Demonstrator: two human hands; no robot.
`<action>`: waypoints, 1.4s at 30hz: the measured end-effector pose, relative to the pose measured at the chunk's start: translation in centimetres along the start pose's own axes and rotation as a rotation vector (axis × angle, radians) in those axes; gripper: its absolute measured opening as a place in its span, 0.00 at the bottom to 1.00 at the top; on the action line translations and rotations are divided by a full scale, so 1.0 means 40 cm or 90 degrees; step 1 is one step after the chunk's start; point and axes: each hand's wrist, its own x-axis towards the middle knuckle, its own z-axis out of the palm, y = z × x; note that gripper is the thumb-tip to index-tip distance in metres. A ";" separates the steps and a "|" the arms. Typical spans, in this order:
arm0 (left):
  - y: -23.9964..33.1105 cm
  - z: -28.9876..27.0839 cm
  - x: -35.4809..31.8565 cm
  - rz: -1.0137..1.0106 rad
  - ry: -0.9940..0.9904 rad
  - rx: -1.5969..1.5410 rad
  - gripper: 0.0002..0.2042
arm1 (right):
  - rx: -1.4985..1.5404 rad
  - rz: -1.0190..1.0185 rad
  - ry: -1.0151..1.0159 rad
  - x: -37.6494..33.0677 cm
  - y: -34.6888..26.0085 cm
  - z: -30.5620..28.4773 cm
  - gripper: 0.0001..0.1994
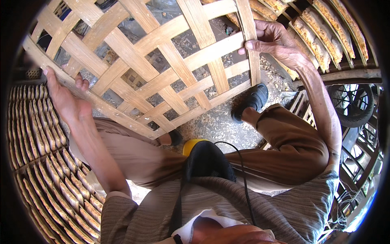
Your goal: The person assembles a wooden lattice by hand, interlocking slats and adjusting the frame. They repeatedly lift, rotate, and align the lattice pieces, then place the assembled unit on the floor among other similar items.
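Note:
A large open-weave panel of flat bamboo strips (162,61) is held up in front of me, tilted, above the ground. My left hand (65,97) grips its lower left edge strip, fingers wrapped around it. My right hand (274,40) grips the upright strip at the panel's right edge, thumb across the front. Below the panel are my brown trousers and a black shoe (250,101) planted on the gritty ground.
A bamboo rack (44,162) with several rows of small pale oblong pieces lies at my left. Similar racks (325,32) lean at the upper right. A wheel with a black tyre (353,105) stands at the right. A yellow object (193,144) shows by my knees.

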 end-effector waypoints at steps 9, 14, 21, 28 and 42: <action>-0.002 -0.041 0.038 -0.025 0.039 0.010 0.19 | -0.001 -0.030 0.037 0.039 0.016 -0.010 0.17; -0.004 -0.075 0.048 -0.005 0.009 0.011 0.19 | -0.002 0.064 0.108 0.041 0.046 -0.019 0.18; 0.000 -0.037 0.044 0.013 0.036 -0.008 0.20 | -0.073 0.091 0.010 -0.022 0.077 -0.078 0.18; 0.006 -0.021 0.067 0.064 -0.007 -0.075 0.22 | -0.309 0.300 -0.059 -0.055 -0.029 -0.062 0.16; 0.002 0.152 0.026 0.210 -0.140 -0.098 0.28 | -0.810 -0.318 0.356 -0.133 -0.361 0.029 0.14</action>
